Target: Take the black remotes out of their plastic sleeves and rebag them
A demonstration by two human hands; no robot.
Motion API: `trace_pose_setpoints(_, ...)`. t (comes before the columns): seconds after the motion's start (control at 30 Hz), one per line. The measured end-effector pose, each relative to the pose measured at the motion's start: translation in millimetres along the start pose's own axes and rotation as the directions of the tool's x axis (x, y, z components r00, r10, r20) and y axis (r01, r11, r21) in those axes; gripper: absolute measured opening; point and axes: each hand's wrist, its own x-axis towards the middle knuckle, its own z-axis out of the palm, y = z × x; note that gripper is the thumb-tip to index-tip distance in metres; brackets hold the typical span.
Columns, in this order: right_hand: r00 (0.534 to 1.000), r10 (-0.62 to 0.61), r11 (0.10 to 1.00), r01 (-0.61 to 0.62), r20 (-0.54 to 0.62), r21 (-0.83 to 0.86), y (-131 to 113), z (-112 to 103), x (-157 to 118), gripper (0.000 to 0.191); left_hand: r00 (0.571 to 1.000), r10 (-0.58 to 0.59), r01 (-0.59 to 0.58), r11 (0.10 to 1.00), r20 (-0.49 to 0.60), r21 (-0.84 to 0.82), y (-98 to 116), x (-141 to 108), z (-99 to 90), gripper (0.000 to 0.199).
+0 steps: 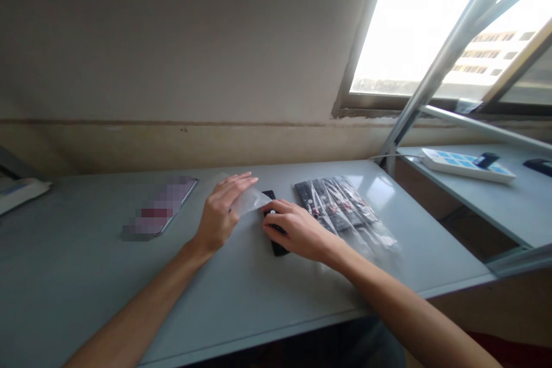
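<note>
My left hand (221,207) is closed on a clear plastic bag (250,202), its fingers stretched long over the film and the thumb tucked below. The bag is drawn to a point at the fingertips of my right hand (299,230), which is curled with the fingers around that corner. Under the right fingers, flat on the desk, lies a slim black remote control (280,250); its middle is partly hidden by the hand. Just right of it, several black remotes in clear plastic sleeves (340,207) lie side by side.
A phone (166,207), its screen pixelated, lies left on the grey desk (241,299). A white power strip (468,167) with a black plug sits on another surface at right. A metal post (431,75) rises by the window. A wall stands behind.
</note>
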Motion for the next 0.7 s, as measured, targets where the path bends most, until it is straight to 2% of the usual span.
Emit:
trace_pose_setpoints(0.17,0.999,0.045,0.999,-0.045,0.017,-0.023,5,2,-1,0.017,1.0,-0.022,0.022,0.997,0.0,-0.071,4,0,-3.5,0.053)
trace_pose_setpoints(0.27,0.998,0.07,0.996,-0.07,-0.008,-0.061,6,4,-2,0.009,1.0,-0.025,0.026,0.995,0.016,-0.096,2,-1,-1.1,0.041)
trace_pose_setpoints(0.37,0.987,0.16,0.979,-0.159,-0.006,-0.126,8,2,-3,0.023,1.0,-0.008,0.011,0.993,0.026,-0.117,2,-1,0.4,0.033)
trace_pose_setpoints(0.47,0.97,0.243,0.962,-0.239,0.019,-0.134,11,0,-6,0.022,1.0,-0.006,0.006,0.993,0.004,-0.121,6,1,-0.1,0.03)
trace_pose_setpoints(0.57,0.966,0.255,0.96,-0.249,0.03,-0.124,14,1,-8,0.024,0.999,-0.001,-0.002,0.996,-0.032,-0.092,10,3,-1.0,0.026)
trace_pose_setpoints(0.7,0.964,0.267,0.961,-0.266,0.002,-0.08,16,5,-8,0.035,0.997,0.067,-0.065,0.996,0.024,-0.067,10,3,-2.5,0.028)
